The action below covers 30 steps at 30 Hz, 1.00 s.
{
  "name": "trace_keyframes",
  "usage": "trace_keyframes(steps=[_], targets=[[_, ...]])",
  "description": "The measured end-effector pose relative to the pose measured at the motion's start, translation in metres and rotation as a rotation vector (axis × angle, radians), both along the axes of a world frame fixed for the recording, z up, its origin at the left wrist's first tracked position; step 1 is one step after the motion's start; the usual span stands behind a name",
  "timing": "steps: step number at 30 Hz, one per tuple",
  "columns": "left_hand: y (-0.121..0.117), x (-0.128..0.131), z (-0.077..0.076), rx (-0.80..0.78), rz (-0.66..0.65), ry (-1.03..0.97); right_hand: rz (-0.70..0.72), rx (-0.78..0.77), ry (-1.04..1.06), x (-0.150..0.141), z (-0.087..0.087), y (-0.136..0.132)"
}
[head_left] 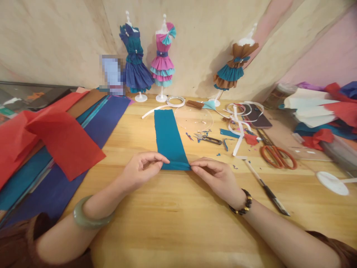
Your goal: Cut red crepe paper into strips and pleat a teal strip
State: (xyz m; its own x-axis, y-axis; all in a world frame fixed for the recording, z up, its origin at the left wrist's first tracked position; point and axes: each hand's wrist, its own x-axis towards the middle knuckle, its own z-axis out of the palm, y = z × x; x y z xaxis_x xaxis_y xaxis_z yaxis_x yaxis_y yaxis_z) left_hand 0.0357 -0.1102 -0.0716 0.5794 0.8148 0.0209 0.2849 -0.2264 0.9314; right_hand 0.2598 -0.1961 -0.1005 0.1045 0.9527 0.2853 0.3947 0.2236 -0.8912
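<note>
A strip of teal crepe paper (169,136) lies lengthwise on the wooden table, its near end folded over in a narrow band. My left hand (143,167) pinches the left corner of that fold between thumb and fingertips. At the opposite corner, my right hand (214,175) grips the fold the same way. Beyond the strip, a roll of double-sided tape (175,101) lies on the table. Small thread snips (208,139) rest among paper scraps to the right of the strip.
Three mini mannequins in paper dresses (138,56) stand along the wall. Red and blue paper sheets (69,141) spread over the left side. Orange-handled scissors (276,156), a pen (269,191), a phone (258,116), curled white strips (238,136) and a white stand base (332,183) lie right.
</note>
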Motion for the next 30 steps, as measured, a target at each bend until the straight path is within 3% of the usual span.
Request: trace_keyframes(steps=[8, 14, 18, 23, 30], targets=[[-0.001, 0.006, -0.005, 0.033, 0.027, -0.003, -0.03, 0.012, -0.035, 0.001, -0.005, 0.0], [-0.002, 0.007, -0.008, 0.088, 0.007, 0.028, 0.048, 0.237, -0.217, -0.002, 0.002, -0.001], [-0.005, 0.008, -0.013, 0.222, -0.103, 0.073, 0.112, 0.351, -0.35, -0.003, 0.004, -0.002], [-0.007, 0.009, -0.015, 0.405, -0.221, 0.086, 0.119, 0.364, -0.422, -0.002, 0.001, -0.003], [-0.01, 0.01, -0.014, 0.418, -0.164, 0.071, 0.156, 0.32, -0.413, -0.003, 0.001, -0.002]])
